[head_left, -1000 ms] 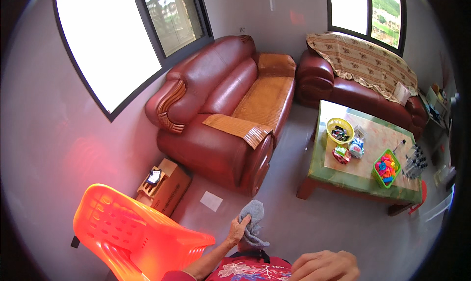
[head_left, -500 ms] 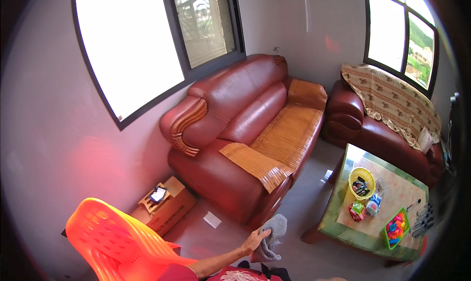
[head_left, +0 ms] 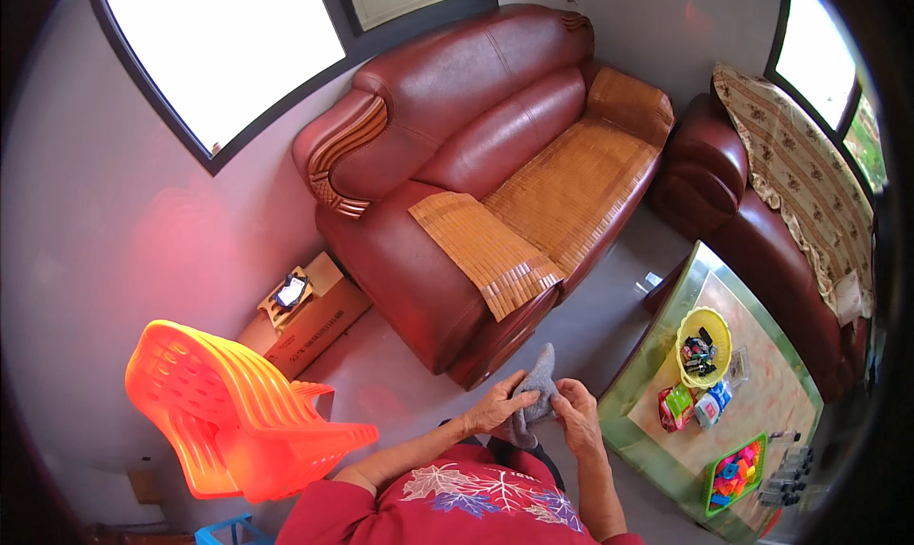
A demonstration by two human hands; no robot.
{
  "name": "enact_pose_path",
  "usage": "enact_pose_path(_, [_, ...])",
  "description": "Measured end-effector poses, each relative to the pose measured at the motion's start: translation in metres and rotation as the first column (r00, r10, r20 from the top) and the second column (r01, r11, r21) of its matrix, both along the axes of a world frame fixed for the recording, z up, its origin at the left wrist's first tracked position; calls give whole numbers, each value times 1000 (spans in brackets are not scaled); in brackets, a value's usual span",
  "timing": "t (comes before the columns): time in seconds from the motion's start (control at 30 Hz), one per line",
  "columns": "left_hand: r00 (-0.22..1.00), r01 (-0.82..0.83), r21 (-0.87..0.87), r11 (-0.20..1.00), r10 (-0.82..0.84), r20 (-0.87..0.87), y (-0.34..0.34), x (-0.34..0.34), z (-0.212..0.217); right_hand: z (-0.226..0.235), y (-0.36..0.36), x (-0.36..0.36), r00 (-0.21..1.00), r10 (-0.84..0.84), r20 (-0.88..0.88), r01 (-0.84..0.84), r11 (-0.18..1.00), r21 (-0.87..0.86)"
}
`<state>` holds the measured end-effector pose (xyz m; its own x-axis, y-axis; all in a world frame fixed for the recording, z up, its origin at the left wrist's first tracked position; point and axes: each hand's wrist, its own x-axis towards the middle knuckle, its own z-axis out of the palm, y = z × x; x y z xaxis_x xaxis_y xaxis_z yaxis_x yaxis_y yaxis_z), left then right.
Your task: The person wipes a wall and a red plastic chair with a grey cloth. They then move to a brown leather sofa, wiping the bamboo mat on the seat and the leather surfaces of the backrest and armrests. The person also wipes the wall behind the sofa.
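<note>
A grey cloth (head_left: 541,381), bunched up with a pointed top, is held in front of my body. My left hand (head_left: 499,406) grips its left side, the fingers closed on the fabric. On the other side my right hand (head_left: 575,416) has its fingers closed on the cloth's right edge. A lower fold of the cloth hangs beneath my left hand. Nearest beyond my hands is the dark red leather sofa (head_left: 400,307), with a brown slatted mat (head_left: 486,250) over its arm and seat.
A stone-topped table (head_left: 633,393) stands at right, bearing a yellow basket (head_left: 728,340) of small dark items, packets, and a green basket (head_left: 710,483) of colourful pieces. Orange stacked chairs (head_left: 238,412) and a cardboard box (head_left: 324,326) are at left. A second sofa (head_left: 776,259) is behind the table.
My right hand has come up and taken hold of the cloth, which only my left hand held before. The view has tilted downward, showing more of my shirt and both forearms.
</note>
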<state>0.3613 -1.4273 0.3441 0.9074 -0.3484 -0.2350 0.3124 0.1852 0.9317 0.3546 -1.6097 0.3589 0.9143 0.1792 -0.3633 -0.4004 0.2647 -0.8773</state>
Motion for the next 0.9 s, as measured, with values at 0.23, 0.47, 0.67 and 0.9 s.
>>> enact_pose_path(0.23, [988,-145,39,989,146,-48,13,50,-3,-33,4,60,951,-284,123,275,958,84])
enact_pose_path(0.47, [944,-231,382,895,110,312,68,116,-43,-45,-27,109,803,-585,116,559,806,197])
enact_pose_path(0.67, [986,-164,322,933,154,56,80,169,-70,-49,-12,144,845,-460,275,510,848,-149])
enact_pose_path(0.9, [864,-501,10,865,501,-53,96,267,-94,-38,4,259,964,-27,263,94,965,-246])
